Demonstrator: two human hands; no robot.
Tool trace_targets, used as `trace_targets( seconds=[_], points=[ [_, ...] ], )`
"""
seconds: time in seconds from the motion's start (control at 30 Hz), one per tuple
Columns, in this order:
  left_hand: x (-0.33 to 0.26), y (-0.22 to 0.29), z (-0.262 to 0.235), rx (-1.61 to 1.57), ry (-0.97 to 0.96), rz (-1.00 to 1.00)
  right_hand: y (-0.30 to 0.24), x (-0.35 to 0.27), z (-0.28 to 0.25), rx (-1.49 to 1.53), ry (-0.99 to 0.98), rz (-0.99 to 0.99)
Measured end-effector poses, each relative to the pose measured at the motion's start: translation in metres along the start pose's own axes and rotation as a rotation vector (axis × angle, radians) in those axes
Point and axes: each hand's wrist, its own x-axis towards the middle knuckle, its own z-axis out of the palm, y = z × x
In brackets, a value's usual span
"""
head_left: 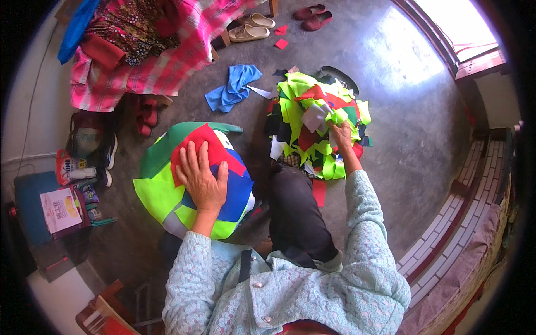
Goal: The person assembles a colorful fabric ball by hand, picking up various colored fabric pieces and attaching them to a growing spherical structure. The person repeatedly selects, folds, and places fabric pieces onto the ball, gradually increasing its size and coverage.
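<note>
My left hand point(203, 177) lies flat, fingers spread, on a rounded bundle of cloth pieces point(163, 196) in green, red, blue and neon yellow. A red piece point(202, 140) is under its fingertips. To the right, a heap of fabric scraps point(298, 111) in neon yellow, red, green, black and grey rests on the floor. My right hand point(342, 137) reaches to that heap's right side, its fingers closed on a neon yellow fabric scrap point(338, 116). A grey scrap point(314, 118) lies just left of those fingers.
Beyond the bundle, a blue cloth point(234, 89) lies on the grey floor point(385, 134). Shoes point(249, 32) stand near a bed with a pink checked cover point(195, 47). At the left is a dark box point(32, 209) with a booklet on it.
</note>
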Motion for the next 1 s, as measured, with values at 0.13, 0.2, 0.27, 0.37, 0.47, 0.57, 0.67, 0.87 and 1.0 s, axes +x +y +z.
trace_targets(
  seconds=[0.13,0.2,0.27,0.37,0.47,0.57,0.67,0.87,1.0],
  points=[
    [0.0,-0.001,0.0,-0.001,0.013,-0.003,-0.034,0.005,0.019,-0.487,0.09,-0.319],
    [-0.001,0.0,0.002,0.003,0.017,-0.004,-0.043,0.01,0.023,-0.357,0.075,-0.322],
    [-0.001,0.0,0.003,0.003,0.018,-0.005,-0.06,0.008,0.028,-0.207,0.083,-0.369],
    [-0.001,-0.001,0.003,0.002,0.028,-0.01,-0.092,-0.003,0.033,0.082,-0.001,-0.154],
    [-0.001,-0.002,0.004,-0.004,0.022,-0.013,-0.087,0.005,0.031,0.367,0.053,-0.013],
    [0.001,-0.001,0.003,-0.002,0.033,0.005,-0.091,0.009,0.029,0.667,0.154,-0.056],
    [-0.001,-0.002,0.005,0.0,0.035,-0.012,-0.111,-0.001,0.007,0.876,0.065,0.059],
    [-0.005,-0.002,0.0,0.005,0.029,-0.021,-0.023,0.004,-0.021,1.329,0.168,0.274],
    [0.0,-0.001,0.004,0.003,0.024,0.007,0.109,-0.019,-0.038,0.788,0.419,0.821]
  ],
)
